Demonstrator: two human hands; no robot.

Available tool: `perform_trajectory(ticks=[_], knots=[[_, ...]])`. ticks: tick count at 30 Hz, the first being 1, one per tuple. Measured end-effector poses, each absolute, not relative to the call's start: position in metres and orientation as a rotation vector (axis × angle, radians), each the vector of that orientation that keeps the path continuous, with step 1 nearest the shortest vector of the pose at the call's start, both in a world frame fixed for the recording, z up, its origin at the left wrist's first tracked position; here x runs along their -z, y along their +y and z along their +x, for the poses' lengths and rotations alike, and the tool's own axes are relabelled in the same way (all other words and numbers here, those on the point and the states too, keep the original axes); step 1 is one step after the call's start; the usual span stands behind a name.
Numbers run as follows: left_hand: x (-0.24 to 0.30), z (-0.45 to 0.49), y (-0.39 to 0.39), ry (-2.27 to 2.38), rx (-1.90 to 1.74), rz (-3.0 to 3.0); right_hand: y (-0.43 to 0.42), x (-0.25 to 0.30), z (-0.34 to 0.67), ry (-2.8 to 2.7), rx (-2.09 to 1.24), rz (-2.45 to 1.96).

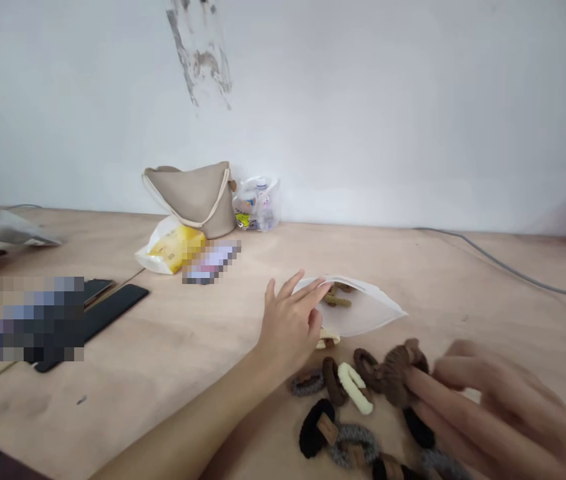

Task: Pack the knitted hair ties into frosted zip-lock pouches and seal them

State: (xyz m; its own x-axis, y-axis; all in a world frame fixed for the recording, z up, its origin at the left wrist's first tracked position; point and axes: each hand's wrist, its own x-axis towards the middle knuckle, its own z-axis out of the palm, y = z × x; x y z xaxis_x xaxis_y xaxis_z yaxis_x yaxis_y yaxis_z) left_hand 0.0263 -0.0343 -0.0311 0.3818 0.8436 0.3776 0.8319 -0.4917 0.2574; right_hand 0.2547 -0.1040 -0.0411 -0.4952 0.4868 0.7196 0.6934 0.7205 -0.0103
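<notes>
My left hand (293, 320) rests on the wooden table (187, 353) with fingers spread, its fingertips touching the open edge of a clear plastic bag (363, 310) that holds a few brown hair ties. My right hand (493, 413), blurred and close to the camera, pinches a brown hair tie (397, 370) at the edge of a heap. Several hair ties (343, 400) in black, grey, brown and cream lie between the two hands.
A beige bucket bag (197, 197), a small clear packet (257, 203) and a white bag with a yellow pack (170, 250) stand by the wall. A black phone (103, 317) lies left. A grey cable (503, 267) runs along the right.
</notes>
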Motion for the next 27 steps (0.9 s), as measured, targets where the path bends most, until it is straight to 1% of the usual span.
perform_trajectory(ticks=[3, 8, 11, 14, 18, 20, 22, 27], knots=[[0.029, 0.026, -0.036, 1.581, -0.748, 2.581, -0.089, 0.039, 0.238, -2.286, 0.373, -0.916], [0.028, 0.024, -0.036, 1.593, -0.741, 2.568, -0.088, 0.056, 0.231, -2.512, 0.06, -1.107], [0.029, 0.024, -0.035, 1.595, -0.748, 2.569, -0.096, 0.066, 0.233, -2.579, -0.013, -1.235], [0.029, 0.025, -0.034, 1.606, -0.74, 2.562, -0.099, 0.065, 0.235, -2.579, 0.034, -1.224], [0.03, 0.027, -0.034, 1.596, -0.742, 2.563, -0.095, 0.049, 0.237, -2.402, 0.272, -0.887], [0.029, 0.027, -0.034, 1.588, -0.759, 2.572, -0.09, 0.042, 0.233, -2.337, 0.353, -0.856], [0.029, 0.027, -0.034, 1.585, -0.766, 2.575, -0.088, 0.038, 0.223, -2.335, 0.332, -0.94], [0.031, 0.026, -0.034, 1.578, -0.769, 2.577, -0.096, 0.047, 0.184, -2.383, 0.104, -1.097]])
